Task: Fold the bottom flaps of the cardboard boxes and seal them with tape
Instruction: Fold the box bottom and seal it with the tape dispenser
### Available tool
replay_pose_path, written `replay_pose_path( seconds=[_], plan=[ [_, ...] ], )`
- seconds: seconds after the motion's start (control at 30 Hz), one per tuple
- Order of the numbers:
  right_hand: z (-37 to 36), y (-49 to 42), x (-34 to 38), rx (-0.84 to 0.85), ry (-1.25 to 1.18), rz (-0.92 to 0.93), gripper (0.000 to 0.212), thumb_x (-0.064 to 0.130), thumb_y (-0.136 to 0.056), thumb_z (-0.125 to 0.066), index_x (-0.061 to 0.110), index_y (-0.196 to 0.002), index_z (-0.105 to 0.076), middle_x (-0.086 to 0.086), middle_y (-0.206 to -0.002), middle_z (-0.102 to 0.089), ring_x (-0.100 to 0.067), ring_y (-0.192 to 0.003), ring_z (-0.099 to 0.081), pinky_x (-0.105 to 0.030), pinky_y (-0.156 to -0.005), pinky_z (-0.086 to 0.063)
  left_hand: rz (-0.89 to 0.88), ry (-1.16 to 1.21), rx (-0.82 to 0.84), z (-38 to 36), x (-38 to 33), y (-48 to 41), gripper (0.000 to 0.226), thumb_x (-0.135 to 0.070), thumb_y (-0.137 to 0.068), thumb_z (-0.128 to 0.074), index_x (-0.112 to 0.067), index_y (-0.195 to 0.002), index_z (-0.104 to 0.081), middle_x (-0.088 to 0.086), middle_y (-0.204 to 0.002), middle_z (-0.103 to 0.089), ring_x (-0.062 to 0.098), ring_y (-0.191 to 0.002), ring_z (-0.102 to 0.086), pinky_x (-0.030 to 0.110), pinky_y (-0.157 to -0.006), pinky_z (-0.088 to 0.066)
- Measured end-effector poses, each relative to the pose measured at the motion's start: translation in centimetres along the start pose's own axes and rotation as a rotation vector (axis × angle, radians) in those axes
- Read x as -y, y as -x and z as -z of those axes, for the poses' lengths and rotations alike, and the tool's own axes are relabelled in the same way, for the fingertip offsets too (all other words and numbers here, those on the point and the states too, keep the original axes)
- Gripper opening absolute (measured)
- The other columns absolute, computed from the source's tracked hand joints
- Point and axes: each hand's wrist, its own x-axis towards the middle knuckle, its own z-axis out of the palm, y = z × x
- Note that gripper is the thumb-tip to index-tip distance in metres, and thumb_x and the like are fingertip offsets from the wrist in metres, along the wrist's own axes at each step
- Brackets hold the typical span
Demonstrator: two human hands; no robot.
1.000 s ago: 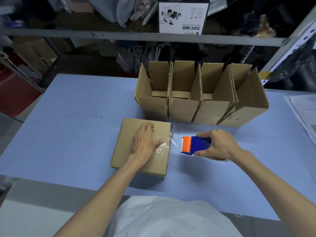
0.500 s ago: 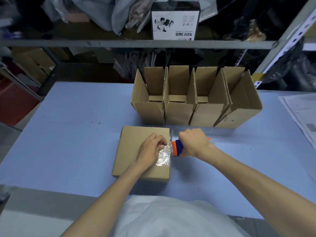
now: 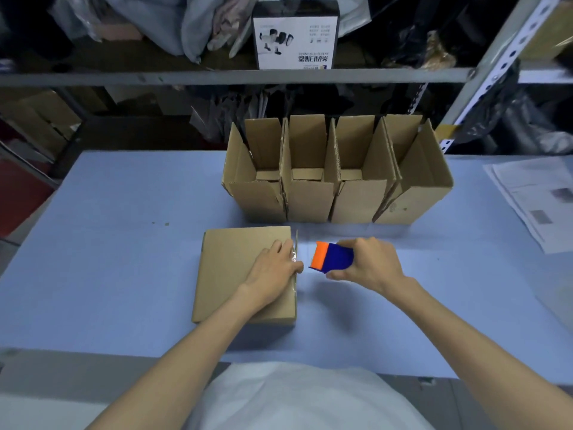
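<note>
A cardboard box (image 3: 232,268) lies with its flaps closed, face up on the blue table (image 3: 124,274), just in front of me. My left hand (image 3: 273,271) rests on its right half, fingers pressing clear tape (image 3: 294,259) down at the right edge. My right hand (image 3: 369,263) grips a blue and orange tape dispenser (image 3: 331,256) just to the right of that edge, a short gap from the box. Several open boxes (image 3: 335,181) stand in a row behind, flaps up.
Printed paper sheets (image 3: 536,197) lie at the table's right edge. A metal shelf rack (image 3: 235,76) runs behind the table, holding a white product box (image 3: 294,35) and bags. The table's front edge is close to my body.
The dispenser went left to the box's right edge, then drew back right a little. My left hand slid toward the right edge, flattening the tape. The camera tilted down slightly.
</note>
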Motion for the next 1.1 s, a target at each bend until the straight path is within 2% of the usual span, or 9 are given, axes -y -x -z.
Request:
replay_pose_path(
  seconds=[0.17,0.27,0.37,0.53,0.63,0.77,0.83,0.93,1.1],
  plan=[
    [-2.3,1.0,-1.1,-0.035,-0.205,0.008,0.062,0.037,-0.081,-0.071,0.026,-0.136,-0.044,-0.004,-0.113,-0.06,-0.025,-0.102,-0.055,-0.032,-0.076,-0.045,0.006,0.081,-0.005,0.0,0.1,0.4,0.041,-0.012,-0.098,-0.043,-0.033,-0.132,-0.052,0.004,-0.113,-0.041,0.025,-0.108,-0.039,0.029,-0.076,-0.031],
    [-3.8,1.4,-1.7,-0.1,-0.21,0.07,0.067,0.008,-0.083,-0.068,0.012,-0.143,-0.036,-0.013,-0.127,-0.054,-0.032,-0.11,-0.05,-0.039,-0.088,-0.043,0.151,0.417,-0.112,0.7,0.3,0.8,0.05,-0.001,-0.088,-0.046,-0.026,-0.131,-0.052,0.004,-0.101,-0.044,0.024,-0.099,-0.045,0.032,-0.074,-0.04],
    [-5.5,1.4,-1.7,-0.03,-0.088,0.026,0.068,0.003,-0.086,-0.059,0.008,-0.146,-0.026,-0.014,-0.128,-0.049,-0.03,-0.106,-0.048,-0.038,-0.085,-0.043,0.224,0.373,-0.293,1.2,0.8,-0.4,0.041,-0.011,-0.088,-0.054,-0.017,-0.129,-0.055,0.007,-0.112,-0.05,0.026,-0.104,-0.047,0.033,-0.087,-0.042],
    [-8.4,1.9,-1.4,0.015,-0.002,-0.057,0.067,-0.009,-0.083,-0.045,0.007,-0.144,-0.023,-0.015,-0.121,-0.044,-0.028,-0.1,-0.044,-0.035,-0.081,-0.04,0.311,0.145,0.049,2.1,1.0,-4.3,0.077,-0.052,-0.084,-0.059,-0.013,-0.145,-0.033,0.01,-0.141,-0.042,0.029,-0.133,-0.035,0.047,-0.114,-0.019],
    [-9.1,2.1,-1.0,0.031,-0.076,-0.102,0.06,-0.008,-0.083,-0.044,0.01,-0.139,-0.03,-0.015,-0.117,-0.044,-0.025,-0.095,-0.041,-0.031,-0.074,-0.036,0.339,0.154,0.112,2.5,0.6,-5.1,0.053,-0.046,-0.08,-0.065,-0.015,-0.122,-0.053,0.01,-0.124,-0.054,0.03,-0.117,-0.047,0.04,-0.1,-0.032],
    [-7.8,2.5,-0.2,-0.169,-0.157,-0.103,0.054,-0.004,-0.084,-0.057,0.005,-0.135,-0.042,-0.021,-0.128,-0.039,-0.033,-0.116,-0.038,-0.036,-0.094,-0.038,0.472,0.438,-0.159,5.1,0.2,-3.7,0.021,-0.028,-0.078,-0.066,-0.017,-0.096,-0.064,0.003,-0.104,-0.064,0.025,-0.103,-0.055,0.036,-0.091,-0.033],
    [-6.4,3.1,1.4,-0.257,-0.383,-0.139,0.045,0.019,-0.091,-0.061,0.008,-0.133,-0.047,-0.016,-0.127,-0.041,-0.028,-0.117,-0.039,-0.035,-0.097,-0.038,0.559,0.612,-0.386,7.1,0.8,-1.8,0.021,-0.028,-0.074,-0.068,-0.02,-0.093,-0.062,-0.007,-0.095,-0.063,0.018,-0.095,-0.055,0.036,-0.09,-0.033],
    [-3.1,3.2,5.1,-0.072,-0.995,-0.357,0.047,0.046,-0.092,-0.056,0.021,-0.13,-0.047,-0.002,-0.124,-0.048,-0.011,-0.11,-0.051,-0.03,-0.093,-0.046,0.716,0.85,-0.646,9.4,2.0,2.2,0.019,-0.033,-0.075,-0.068,-0.025,-0.09,-0.058,-0.017,-0.077,-0.055,0.014,-0.083,-0.054,0.033,-0.077,-0.042],
    [0.3,2.3,8.7,-0.106,-1.313,-0.268,0.042,0.029,-0.079,-0.075,0.04,-0.109,-0.048,0.021,-0.109,-0.056,0.007,-0.096,-0.057,-0.013,-0.082,-0.047,0.868,1.116,-0.595,8.7,2.4,7.6,0.012,-0.036,-0.073,-0.055,-0.025,-0.074,-0.051,-0.013,-0.059,-0.056,0.013,-0.061,-0.047,0.024,-0.054,-0.036]
  ],
)
